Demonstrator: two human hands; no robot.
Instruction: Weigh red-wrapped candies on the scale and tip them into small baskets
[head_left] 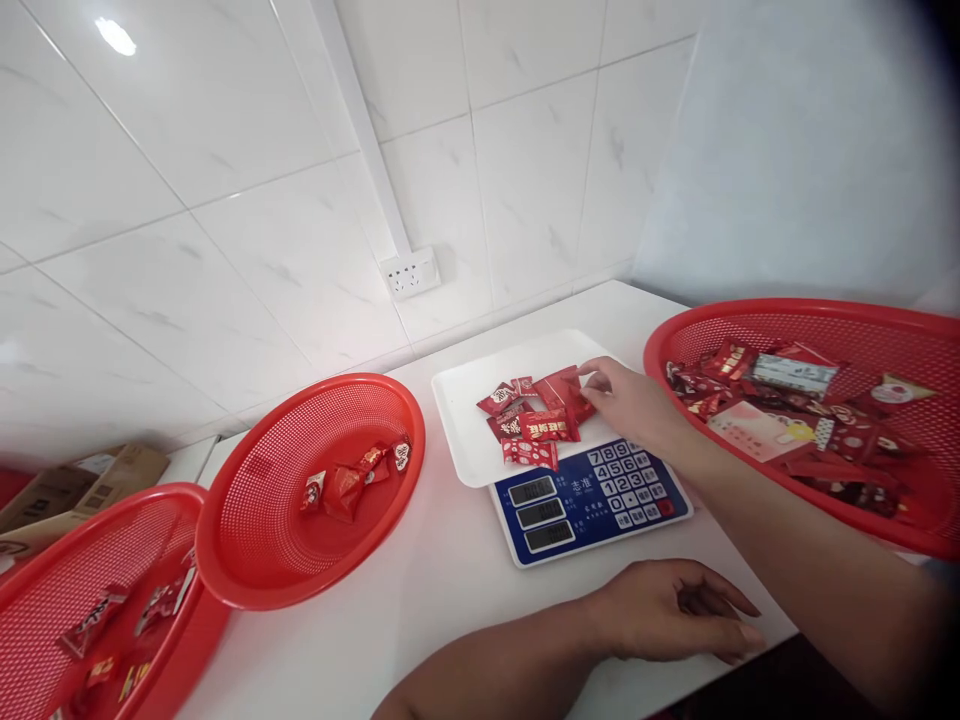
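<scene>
Candies [546, 426], glossy red with pale lettering

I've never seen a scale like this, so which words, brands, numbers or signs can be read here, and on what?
"志准": blue panel of the digital scale
"7 8 9": top row of number keys
"4 5 6": second row
"1 2 3": third row
"0 .": bottom row
Too dim or small: displays, function keys, fine panel print
Too small or blurred: wrapper lettering on the candies
</scene>
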